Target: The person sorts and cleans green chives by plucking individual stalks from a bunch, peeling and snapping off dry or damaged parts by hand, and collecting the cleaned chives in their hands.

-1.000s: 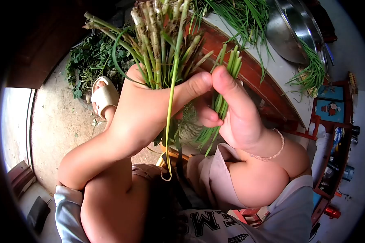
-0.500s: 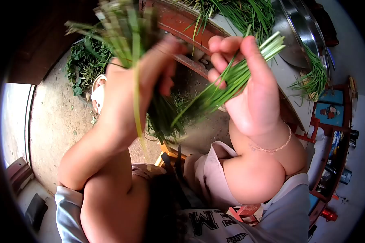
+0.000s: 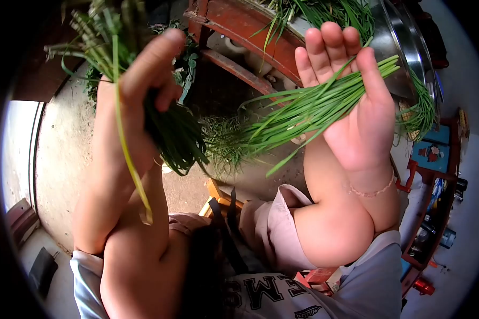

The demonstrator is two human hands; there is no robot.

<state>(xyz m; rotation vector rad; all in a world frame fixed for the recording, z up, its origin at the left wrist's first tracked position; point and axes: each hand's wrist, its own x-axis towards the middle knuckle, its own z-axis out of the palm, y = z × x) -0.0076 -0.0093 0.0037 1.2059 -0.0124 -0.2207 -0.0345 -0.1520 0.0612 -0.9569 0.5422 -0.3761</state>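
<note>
My left hand [image 3: 125, 103] is wrapped round a thick bunch of garlic chives [image 3: 175, 141]. Its pale, rough stem ends stick out above the fist, and the dark leaves hang down past my fingers. One long yellow blade trails down over the wrist. On the right, my right hand [image 3: 351, 106] faces palm up with its fingers stretched out. A smaller bunch of green chives [image 3: 308, 109] lies across that palm, held under the thumb. The trimmed-looking pale ends poke out beyond the thumb, while the leaf tips point toward the middle of the view.
More chives [image 3: 330, 18] are heaped on a red-edged table [image 3: 239, 32] ahead, beside a large metal basin [image 3: 396, 40]. Plant scraps [image 3: 223, 138] litter the floor between my knees. Shelves [image 3: 436, 196] with various items stand at the right.
My left hand has moved left with its bunch, away from the right hand. The right hand has shifted slightly right, and its curled fingers have straightened, spreading the chives more level across the palm.
</note>
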